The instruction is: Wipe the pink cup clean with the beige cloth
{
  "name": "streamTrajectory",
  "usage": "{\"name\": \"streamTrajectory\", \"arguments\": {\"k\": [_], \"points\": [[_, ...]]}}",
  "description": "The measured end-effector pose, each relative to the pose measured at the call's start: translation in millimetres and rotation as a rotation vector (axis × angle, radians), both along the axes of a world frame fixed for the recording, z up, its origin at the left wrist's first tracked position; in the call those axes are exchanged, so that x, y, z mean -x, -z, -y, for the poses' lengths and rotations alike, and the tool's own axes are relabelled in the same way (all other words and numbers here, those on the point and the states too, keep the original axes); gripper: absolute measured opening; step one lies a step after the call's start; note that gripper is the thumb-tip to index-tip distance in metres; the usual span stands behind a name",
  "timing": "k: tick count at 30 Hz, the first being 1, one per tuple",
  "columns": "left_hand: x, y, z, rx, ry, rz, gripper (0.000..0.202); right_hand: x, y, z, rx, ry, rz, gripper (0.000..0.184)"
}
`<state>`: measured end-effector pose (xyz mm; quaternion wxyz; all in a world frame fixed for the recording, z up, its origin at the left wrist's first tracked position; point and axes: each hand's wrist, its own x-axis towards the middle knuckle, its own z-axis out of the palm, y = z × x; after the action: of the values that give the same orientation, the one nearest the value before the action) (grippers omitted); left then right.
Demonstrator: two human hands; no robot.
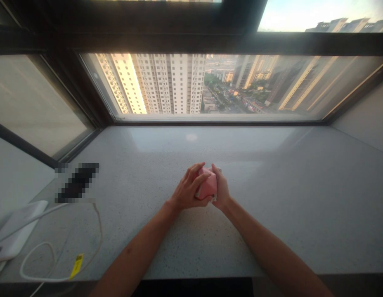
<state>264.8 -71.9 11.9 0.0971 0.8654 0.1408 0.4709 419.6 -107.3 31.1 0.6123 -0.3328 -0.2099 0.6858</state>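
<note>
Left hand [189, 189] and right hand [221, 188] clamp a small pink folded packet [206, 185], its edges showing white.

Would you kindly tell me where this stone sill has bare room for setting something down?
The widest bare patch lies right of the right hand, up to the side wall. Another runs beyond the left hand, along the window frame. The left end is crowded: a pixelated dark object, white device, white cable and yellow tag.
</note>
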Motion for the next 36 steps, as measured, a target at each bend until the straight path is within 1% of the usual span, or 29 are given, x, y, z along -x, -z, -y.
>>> {"name": "streamTrajectory", "arguments": {"k": [3, 6, 9, 13, 17, 19, 23, 25, 29, 32, 34, 36], "points": [[-1, 3.5, 0, 0.001, 0.002, 0.007, 0.084, 2, 1.0, 1, 0.026, 0.040, 0.017, 0.052], [-2, 6.4, 0, 0.012, 0.016, 0.032, 0.085, 5, -0.9, 3, -0.020, 0.092, 0.062, 0.057], [-3, 6.7, 2, 0.040, 0.026, 0.066, 0.085, 8, -3.6, 5, -0.052, 0.100, 0.104, 0.063], [-4, 6.3, 5, 0.082, 0.041, 0.103, 0.080, 11, -3.7, 7, -0.042, 0.148, 0.118, 0.065], [-5, 9.0, 6, 0.155, 0.068, 0.151, 0.075, 15, -1.8, 9, -0.060, 0.269, 0.186, 0.065], [-6, 10.5, 6, 0.202, 0.094, 0.189, 0.073, 16, -0.9, 11, -0.086, 0.308, 0.242, 0.065], [-8, 10.9, 9, 0.330, 0.152, 0.262, 0.071, 16, 1.3, 15, -0.137, 0.392, 0.416, 0.066], [-9, 10.3, 10, 0.415, 0.174, 0.290, 0.070, 15, 2.0, 18, -0.165, 0.371, 0.507, 0.068], [-11, 9.2, 12, 0.590, 0.236, 0.366, 0.065, 11, 1.3, 21, -0.257, 0.235, 0.642, 0.069], [-12, 6.5, 14, 0.765, 0.295, 0.419, 0.062, 6, 0.2, 21, -0.380, 0.195, 0.771, 0.066], [-12, 3.1, 15, 0.878, 0.356, 0.446, 0.063, 3, -0.3, 21, -0.480, 0.164, 0.854, 0.064], [-12, -0.3, 16, 0.953, 0.408, 0.462, 0.064, 1, -0.3, 21, -0.560, 0.133, 0.927, 0.063]]}}
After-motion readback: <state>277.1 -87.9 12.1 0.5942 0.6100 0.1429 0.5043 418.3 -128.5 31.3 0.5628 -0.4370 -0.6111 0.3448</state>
